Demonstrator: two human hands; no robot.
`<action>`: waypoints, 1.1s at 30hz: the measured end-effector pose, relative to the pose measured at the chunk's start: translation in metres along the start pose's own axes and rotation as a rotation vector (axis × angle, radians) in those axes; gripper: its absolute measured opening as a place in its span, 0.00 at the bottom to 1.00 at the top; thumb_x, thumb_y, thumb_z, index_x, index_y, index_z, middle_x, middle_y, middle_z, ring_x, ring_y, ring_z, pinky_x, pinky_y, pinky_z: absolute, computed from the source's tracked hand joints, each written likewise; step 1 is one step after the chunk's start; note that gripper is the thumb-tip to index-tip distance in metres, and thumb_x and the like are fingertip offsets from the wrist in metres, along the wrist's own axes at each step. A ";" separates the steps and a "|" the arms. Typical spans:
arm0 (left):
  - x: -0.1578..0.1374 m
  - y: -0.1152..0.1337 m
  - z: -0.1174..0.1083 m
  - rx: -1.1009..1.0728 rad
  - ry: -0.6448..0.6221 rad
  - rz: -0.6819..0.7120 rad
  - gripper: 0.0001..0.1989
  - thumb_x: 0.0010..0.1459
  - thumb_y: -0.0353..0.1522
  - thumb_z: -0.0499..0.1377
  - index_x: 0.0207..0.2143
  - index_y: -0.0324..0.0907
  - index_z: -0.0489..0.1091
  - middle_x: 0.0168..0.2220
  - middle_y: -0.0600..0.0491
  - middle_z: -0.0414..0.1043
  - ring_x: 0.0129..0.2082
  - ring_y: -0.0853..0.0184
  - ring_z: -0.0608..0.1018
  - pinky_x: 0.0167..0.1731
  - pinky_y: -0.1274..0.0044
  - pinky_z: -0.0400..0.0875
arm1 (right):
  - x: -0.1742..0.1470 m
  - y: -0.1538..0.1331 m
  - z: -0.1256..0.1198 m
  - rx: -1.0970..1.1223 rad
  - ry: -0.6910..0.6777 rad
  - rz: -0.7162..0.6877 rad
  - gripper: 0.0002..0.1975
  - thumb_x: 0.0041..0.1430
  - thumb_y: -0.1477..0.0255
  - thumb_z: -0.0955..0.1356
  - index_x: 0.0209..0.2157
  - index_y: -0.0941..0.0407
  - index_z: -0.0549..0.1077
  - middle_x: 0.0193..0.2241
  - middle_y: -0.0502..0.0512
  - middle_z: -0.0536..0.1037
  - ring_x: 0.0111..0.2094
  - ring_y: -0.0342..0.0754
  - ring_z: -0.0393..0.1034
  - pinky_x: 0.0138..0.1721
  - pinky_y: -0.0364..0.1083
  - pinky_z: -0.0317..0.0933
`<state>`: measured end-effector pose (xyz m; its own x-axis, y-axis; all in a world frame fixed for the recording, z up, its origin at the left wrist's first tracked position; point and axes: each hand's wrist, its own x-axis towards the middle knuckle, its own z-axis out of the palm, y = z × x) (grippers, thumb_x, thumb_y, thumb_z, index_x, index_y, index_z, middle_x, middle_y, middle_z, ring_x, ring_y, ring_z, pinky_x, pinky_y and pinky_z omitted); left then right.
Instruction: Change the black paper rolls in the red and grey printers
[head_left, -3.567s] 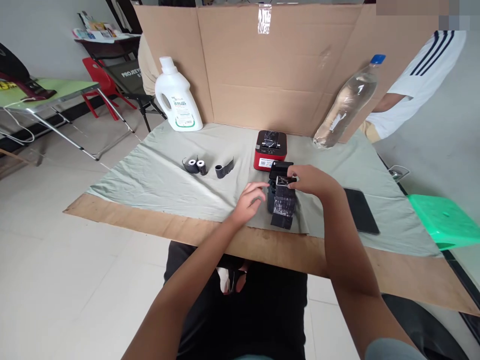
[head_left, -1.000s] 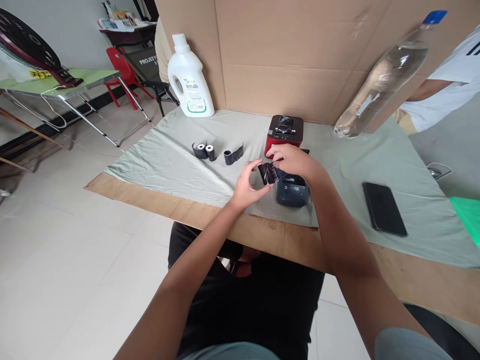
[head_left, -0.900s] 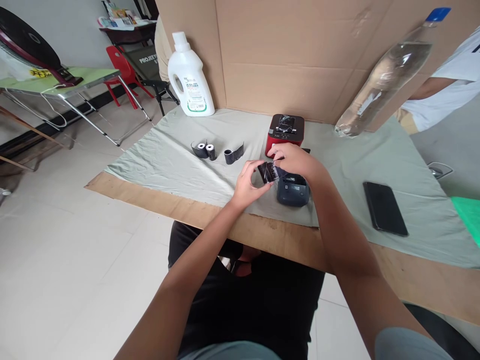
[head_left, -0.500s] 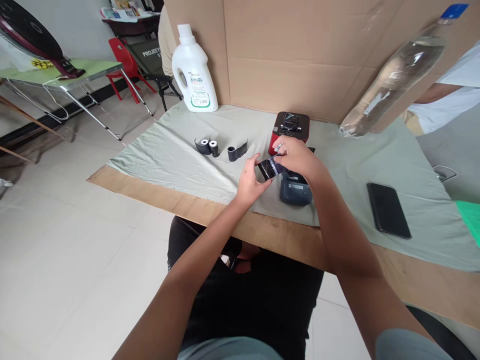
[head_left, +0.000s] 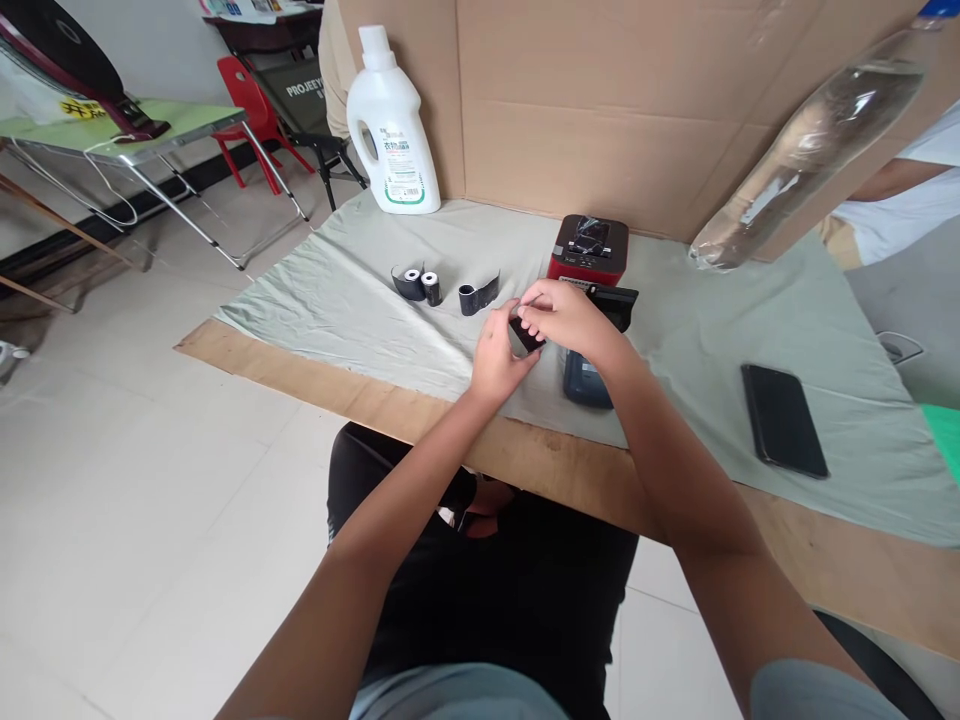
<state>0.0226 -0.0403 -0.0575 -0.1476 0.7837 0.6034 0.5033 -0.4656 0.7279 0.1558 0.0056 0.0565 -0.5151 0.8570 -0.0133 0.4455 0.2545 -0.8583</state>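
My left hand [head_left: 501, 362] holds a black label roll [head_left: 527, 336] above the cloth, thumb beneath and fingers at its upper side. The fingers of my right hand [head_left: 566, 316] are pinched together against the roll's top and hide much of it. Below my right hand is a dark blue portable label printer [head_left: 585, 382] with its black lid [head_left: 616, 305] raised; my wrist covers part of it. Just behind stands a red and black printer [head_left: 589, 252]. Left of my hands lie a partly unrolled black label roll [head_left: 469, 300] and two small rolls [head_left: 420, 287].
A white detergent bottle [head_left: 396, 130] stands at the back left, by a cardboard panel [head_left: 585, 110]. A large clear bottle [head_left: 810, 150] leans at the back right. A black phone [head_left: 784, 420] lies on the right. Another person's arm [head_left: 892, 185] shows beyond the panel.
My right hand has moved left over the label roll, covering the dark strip that was stretched between my hands. The printer's raised lid is now more visible. The view has shifted slightly.
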 end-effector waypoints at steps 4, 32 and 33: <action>0.001 0.006 -0.003 0.042 0.027 -0.016 0.26 0.52 0.32 0.71 0.52 0.46 0.68 0.48 0.49 0.70 0.50 0.57 0.75 0.52 0.67 0.73 | 0.004 0.005 0.000 0.088 -0.034 0.031 0.09 0.57 0.78 0.72 0.38 0.54 0.70 0.35 0.55 0.80 0.31 0.49 0.76 0.33 0.49 0.71; 0.000 0.032 0.000 0.338 -0.337 -0.318 0.28 0.62 0.33 0.62 0.63 0.39 0.60 0.63 0.39 0.66 0.64 0.51 0.73 0.63 0.59 0.71 | 0.157 0.019 0.021 -0.463 0.457 -0.072 0.18 0.55 0.75 0.72 0.48 0.54 0.71 0.39 0.57 0.76 0.42 0.55 0.72 0.47 0.54 0.66; -0.001 0.033 0.002 0.389 -0.392 -0.311 0.29 0.63 0.35 0.62 0.64 0.37 0.60 0.65 0.38 0.65 0.66 0.50 0.71 0.66 0.59 0.69 | 0.169 0.020 0.024 -0.454 0.430 -0.022 0.18 0.55 0.76 0.72 0.48 0.55 0.71 0.40 0.57 0.76 0.42 0.54 0.71 0.47 0.53 0.65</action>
<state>0.0407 -0.0557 -0.0352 -0.0513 0.9849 0.1652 0.7705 -0.0661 0.6339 0.0602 0.1444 0.0247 -0.2293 0.9289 0.2909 0.7532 0.3586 -0.5515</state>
